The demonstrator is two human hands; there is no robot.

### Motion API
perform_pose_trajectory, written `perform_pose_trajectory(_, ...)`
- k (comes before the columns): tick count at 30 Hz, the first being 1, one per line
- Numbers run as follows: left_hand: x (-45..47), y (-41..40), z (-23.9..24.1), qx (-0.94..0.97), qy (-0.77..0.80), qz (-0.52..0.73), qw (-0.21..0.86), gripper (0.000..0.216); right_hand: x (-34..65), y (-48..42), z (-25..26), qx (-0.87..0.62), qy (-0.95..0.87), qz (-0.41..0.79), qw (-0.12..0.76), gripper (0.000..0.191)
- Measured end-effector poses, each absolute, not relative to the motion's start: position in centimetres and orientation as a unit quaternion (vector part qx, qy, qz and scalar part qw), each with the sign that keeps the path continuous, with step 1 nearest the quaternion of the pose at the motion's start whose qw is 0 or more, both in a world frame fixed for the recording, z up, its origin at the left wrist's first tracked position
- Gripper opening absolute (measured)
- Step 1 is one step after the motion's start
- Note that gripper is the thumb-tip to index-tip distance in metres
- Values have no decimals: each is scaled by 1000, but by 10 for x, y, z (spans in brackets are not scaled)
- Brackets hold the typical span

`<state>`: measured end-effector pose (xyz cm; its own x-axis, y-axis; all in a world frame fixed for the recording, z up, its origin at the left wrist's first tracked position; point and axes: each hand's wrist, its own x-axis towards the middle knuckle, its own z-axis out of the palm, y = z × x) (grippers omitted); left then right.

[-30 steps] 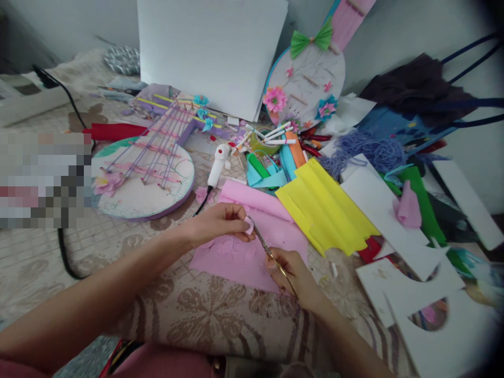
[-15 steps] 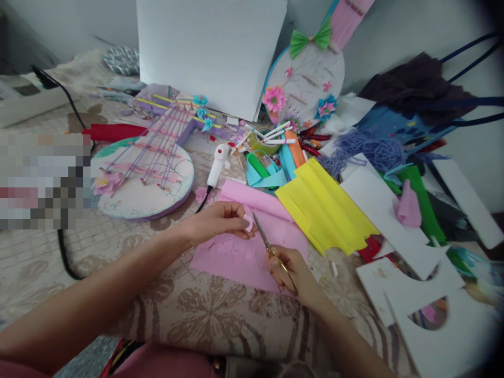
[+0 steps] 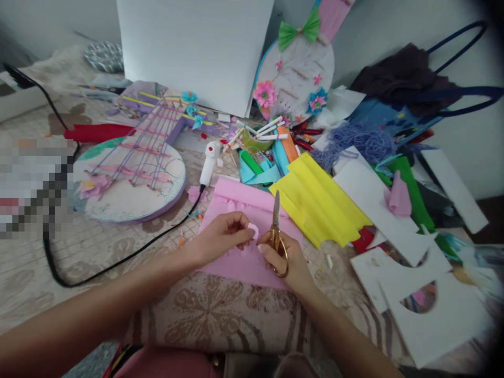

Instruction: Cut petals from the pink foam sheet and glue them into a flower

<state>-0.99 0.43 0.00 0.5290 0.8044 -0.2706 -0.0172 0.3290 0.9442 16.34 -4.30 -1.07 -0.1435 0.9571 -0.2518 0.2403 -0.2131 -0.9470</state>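
Left hand (image 3: 222,237) pinches a pink petal (image 3: 252,230); right hand (image 3: 290,261), at three o'clock, clasps scissors (image 3: 276,218) that may nick skin on a slip.

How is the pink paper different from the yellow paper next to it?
The pink paper lies under the left hand, which pinches a small pink piece, and the right hand, which holds scissors; the yellow paper lies untouched. The yellow paper is folded in long ridges; the pink paper is mostly flat. Both rest on the patterned cloth.

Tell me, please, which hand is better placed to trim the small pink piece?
Likely the right hand: it holds the scissors, blades upright beside the pink piece pinched by the left hand.
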Motion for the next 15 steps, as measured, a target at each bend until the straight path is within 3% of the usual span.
perform_pose_trajectory(9,-2,-4,-3,524,391,272,706,20,162,-42,-14,-564,-540,520,346,12)
perform_pose_trajectory(15,-5,0,-5,495,388,270,729,19,163,-44,-14,-542,-535,541,356,20)
